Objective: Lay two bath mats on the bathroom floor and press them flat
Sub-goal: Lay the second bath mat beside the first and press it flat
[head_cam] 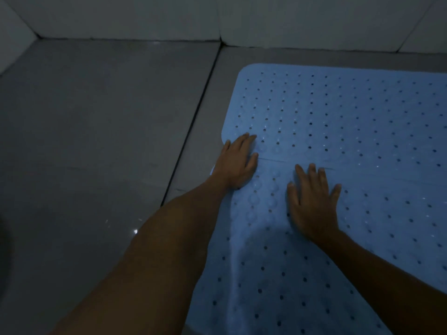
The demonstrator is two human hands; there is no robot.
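Observation:
Two light blue perforated bath mats lie on the grey floor at the right. The far mat (pixel 338 110) reaches toward the back wall. The near mat (pixel 278 274) runs toward me, and the two meet along a seam between my hands. My left hand (pixel 238 163) lies flat, fingers spread, across that seam at the mats' left edge. My right hand (pixel 312 201) rests palm down, fingers apart, on the near mat just below the seam. Neither hand holds anything.
Grey floor tiles (pixel 96 141) spread to the left, split by a dark grout line (pixel 193 131) running beside the mats. White tiled walls (pixel 217 18) close the back and the left corner. The light is dim.

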